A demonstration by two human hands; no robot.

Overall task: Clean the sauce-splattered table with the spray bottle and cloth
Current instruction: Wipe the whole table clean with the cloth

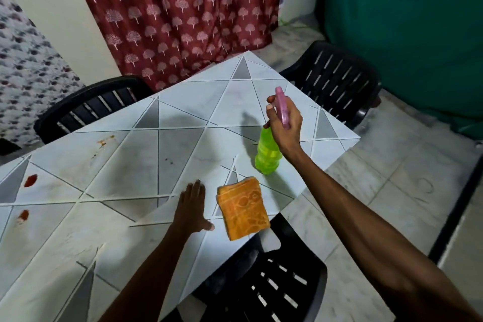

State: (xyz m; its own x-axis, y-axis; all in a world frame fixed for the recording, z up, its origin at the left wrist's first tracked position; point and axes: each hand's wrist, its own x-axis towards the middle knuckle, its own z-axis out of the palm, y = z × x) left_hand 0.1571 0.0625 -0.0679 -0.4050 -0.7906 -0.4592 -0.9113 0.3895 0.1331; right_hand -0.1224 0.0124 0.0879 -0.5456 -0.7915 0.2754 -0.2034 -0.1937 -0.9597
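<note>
My right hand [283, 125] is wrapped around the neck of the spray bottle [269, 151], fingers clamped on its pink head, forefinger forward over the top. The bottle's green body hangs below my palm near the table's right edge; I cannot tell whether its base touches the surface. Its long axis leans, the base toward me and the pink head tipped away toward the far corner of the table. I can read no label or writing on it.

My left hand [192, 208] lies flat on the table [183, 102], fingers together and stretched forward, thumb spread out to the right. Just beside that thumb, not touching it, sits the cloth [243, 208], an orange folded towel with a woven pattern, its long side running from the near edge toward the bottle, one corner hanging slightly over the table's edge.

The tabletop is pale with grey triangles and thin lines. Red sauce spots [30, 180] lie well to my left, another [24, 215] nearer me, and a brownish smear [104, 141] farther back. Nothing stands between the bottle and those stains.

Black plastic chairs ring the table: one [86, 107] at the far left, one [337, 81] at the far right, one [282, 282] tucked in beside me. A red curtain [177, 8] with a pale tree print hangs behind.
</note>
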